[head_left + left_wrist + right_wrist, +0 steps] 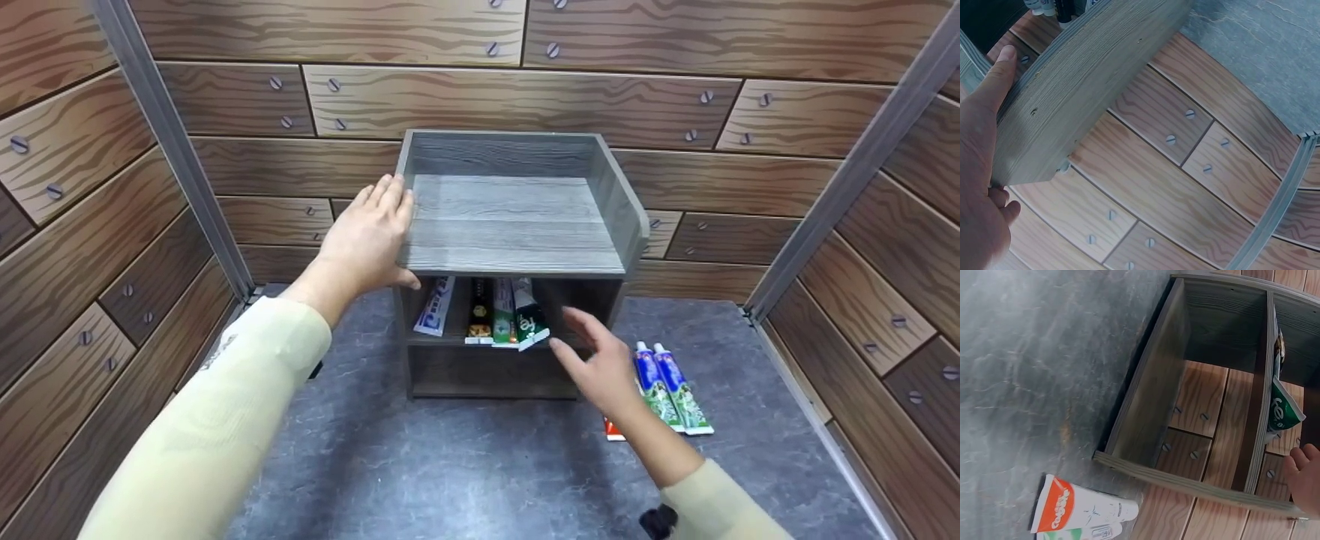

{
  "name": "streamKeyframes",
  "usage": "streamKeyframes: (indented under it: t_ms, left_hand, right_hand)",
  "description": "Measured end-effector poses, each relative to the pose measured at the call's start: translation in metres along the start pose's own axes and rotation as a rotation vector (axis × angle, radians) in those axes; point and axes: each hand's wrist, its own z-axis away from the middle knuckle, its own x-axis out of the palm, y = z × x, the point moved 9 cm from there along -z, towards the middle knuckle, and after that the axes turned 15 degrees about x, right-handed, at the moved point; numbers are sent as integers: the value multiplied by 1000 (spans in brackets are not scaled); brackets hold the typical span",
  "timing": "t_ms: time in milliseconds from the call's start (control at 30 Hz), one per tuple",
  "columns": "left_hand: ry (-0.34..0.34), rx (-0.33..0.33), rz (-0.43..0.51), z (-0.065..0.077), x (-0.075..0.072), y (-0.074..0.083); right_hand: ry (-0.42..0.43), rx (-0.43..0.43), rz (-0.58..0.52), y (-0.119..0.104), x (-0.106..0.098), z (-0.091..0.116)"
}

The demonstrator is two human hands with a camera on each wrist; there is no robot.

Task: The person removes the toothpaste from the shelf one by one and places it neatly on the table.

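A grey wooden shelf unit stands in the middle of the head view. My left hand holds its left side panel, the thumb at the front edge below the top board and the fingers over the upper rim. Inside the middle compartment lie toothpaste tubes: a white-and-purple one, a black one, a green one and a dark green one whose crimped end sticks out over the board. Just right of that end is my right hand, fingers loosely bent and nothing in them.
On the grey floor to the right, two blue-and-green toothpaste tubes lie side by side. A red-and-white tube beside them is partly hidden by my right arm in the head view. Wood-patterned walls enclose three sides.
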Motion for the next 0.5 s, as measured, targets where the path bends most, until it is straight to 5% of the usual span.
streamKeyframes:
  t_ms: [267, 500]
  left_hand:
    - [-1, -11, 24, 1, -1, -1]
    - [-21, -16, 35, 0, 1, -1]
  right_hand:
    - [-28, 34, -35, 0, 24, -27]
    - [-32, 74, 152, 7, 39, -43]
